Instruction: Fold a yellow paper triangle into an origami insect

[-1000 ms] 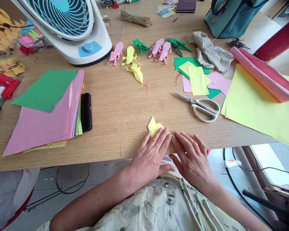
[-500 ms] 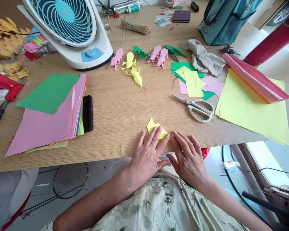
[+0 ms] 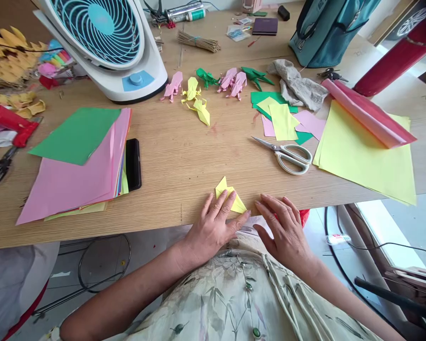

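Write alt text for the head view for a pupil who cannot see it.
A person's left hand rests on folded yellow paper near the edge of a desk, the right hand beside it. Farther back are scissors, paper figures and a fan.

You're at a papercraft worktable [image 3: 163,166], judging by folded paper figures [image 3: 227,80] at twelve o'clock, stacked coloured sheets [image 3: 81,177] at ten (and scissors [image 3: 279,148] at one).

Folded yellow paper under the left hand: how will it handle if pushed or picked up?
The folded yellow paper is probably very light, being small and thin-looking. Likely stiffer than a loose sheet, since visible folds suggest stacked layers. Its pointed corner, jutting past the fingers of the left hand, may bend if caught.
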